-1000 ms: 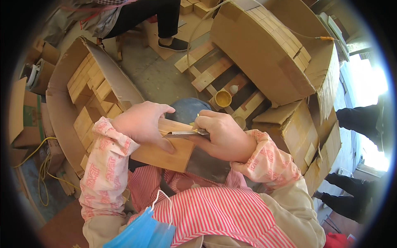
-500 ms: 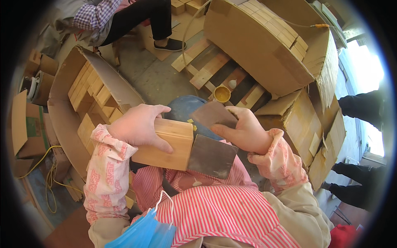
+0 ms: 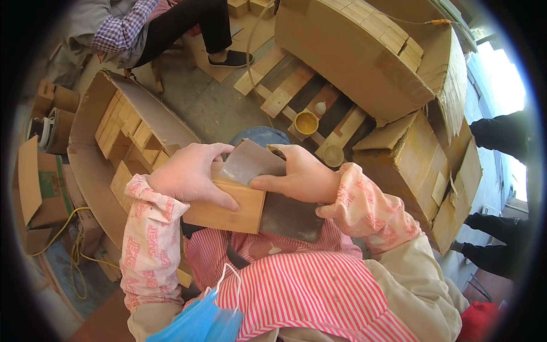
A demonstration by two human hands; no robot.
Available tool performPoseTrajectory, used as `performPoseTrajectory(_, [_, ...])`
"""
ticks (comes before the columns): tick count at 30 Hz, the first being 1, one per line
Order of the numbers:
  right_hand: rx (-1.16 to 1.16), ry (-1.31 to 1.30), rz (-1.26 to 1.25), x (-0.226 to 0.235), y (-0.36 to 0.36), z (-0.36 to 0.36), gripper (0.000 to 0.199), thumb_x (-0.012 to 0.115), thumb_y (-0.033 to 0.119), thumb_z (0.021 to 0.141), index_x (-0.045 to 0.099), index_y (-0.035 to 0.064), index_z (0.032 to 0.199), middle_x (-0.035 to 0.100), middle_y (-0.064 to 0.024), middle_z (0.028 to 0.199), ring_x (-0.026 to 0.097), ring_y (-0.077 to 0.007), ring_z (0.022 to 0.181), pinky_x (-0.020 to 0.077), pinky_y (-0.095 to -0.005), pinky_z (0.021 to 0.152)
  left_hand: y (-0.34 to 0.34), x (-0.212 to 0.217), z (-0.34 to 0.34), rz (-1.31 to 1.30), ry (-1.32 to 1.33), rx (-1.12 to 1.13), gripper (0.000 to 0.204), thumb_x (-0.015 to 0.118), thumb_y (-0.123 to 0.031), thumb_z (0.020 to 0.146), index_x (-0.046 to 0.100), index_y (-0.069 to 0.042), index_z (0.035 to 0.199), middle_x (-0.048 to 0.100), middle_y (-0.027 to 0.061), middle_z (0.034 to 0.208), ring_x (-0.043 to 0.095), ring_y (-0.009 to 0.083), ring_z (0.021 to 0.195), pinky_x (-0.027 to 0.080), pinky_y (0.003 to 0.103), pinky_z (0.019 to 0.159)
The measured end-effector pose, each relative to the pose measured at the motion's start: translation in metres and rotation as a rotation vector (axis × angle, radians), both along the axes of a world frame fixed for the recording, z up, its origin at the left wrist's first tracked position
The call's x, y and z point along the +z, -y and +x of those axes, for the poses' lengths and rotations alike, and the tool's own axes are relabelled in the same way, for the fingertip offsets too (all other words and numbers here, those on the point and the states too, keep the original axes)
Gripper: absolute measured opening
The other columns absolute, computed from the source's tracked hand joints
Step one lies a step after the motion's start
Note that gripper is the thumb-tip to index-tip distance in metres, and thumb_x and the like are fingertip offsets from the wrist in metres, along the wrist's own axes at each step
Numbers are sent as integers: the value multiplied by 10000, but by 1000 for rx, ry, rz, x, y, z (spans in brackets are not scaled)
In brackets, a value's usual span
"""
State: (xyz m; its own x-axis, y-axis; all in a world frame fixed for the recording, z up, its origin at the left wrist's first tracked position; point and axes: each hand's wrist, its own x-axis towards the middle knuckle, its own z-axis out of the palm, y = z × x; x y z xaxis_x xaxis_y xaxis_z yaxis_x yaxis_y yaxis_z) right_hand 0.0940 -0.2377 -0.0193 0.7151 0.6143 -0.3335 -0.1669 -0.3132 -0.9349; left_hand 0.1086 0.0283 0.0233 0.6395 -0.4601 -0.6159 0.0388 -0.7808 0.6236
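Gripping the wooden block (image 3: pixel 225 208), the left hand (image 3: pixel 191 174) steadies it; right hand (image 3: pixel 302 176) seemingly presses sandpaper (image 3: pixel 250 162) on top.

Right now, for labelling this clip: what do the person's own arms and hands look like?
Both hands are bare, no gloves. The left hand and right hand come out of pink oversleeves with a faint printed pattern, gathered at the wrists. Beige sleeves show above them.

cardboard boxes (image 3: pixel 364 62) of wooden blocks, a pallet (image 3: pixel 296 91), a yellow cup (image 3: pixel 306 122).
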Motion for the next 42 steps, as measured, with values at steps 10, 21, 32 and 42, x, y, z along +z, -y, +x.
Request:
performPoseTrajectory(10, [-91, -23, 11, 1, 7, -13, 634, 841, 342, 905, 635, -86, 1326, 756, -233, 1134, 727, -260, 1047, 577, -399, 903, 0, -2, -1, 42, 11, 0, 1167, 996, -443, 525, 559, 81, 1472, 722, 236, 1212, 714, 355, 1120, 540, 392, 998])
performPoseTrajectory(21, [-213, -22, 12, -5, 20, -21, 554, 834, 302, 920, 653, -73, 1286, 757, -163, 1080, 718, -195, 969, 578, -353, 855, -7, 4, 5, 26, 9, 34, 1114, 1017, -389, 546, 578, 59, 1467, 713, 205, 1204, 697, 292, 1123, 531, 363, 1006])
performPoseTrajectory(32, [-252, -85, 75, 13, 11, -8, 360, 801, 266, 945, 696, -26, 1128, 705, -15, 841, 631, -97, 738, 527, -321, 643, -13, 4, -5, -42, 110, 137, 1014, 1023, -373, 572, 630, 89, 1385, 715, 230, 1294, 687, 309, 1212, 517, 382, 1069])
performPoseTrajectory(42, [96, 370, -115, 32, 3, 27, 362, 798, 256, 840, 726, -82, 949, 706, -252, 798, 719, -375, 741, 565, -429, 691, -8, 6, -6, -174, 18, 197, 905, 1019, -340, 595, 675, 58, 1332, 758, 177, 1193, 718, 265, 1139, 529, 361, 1031])
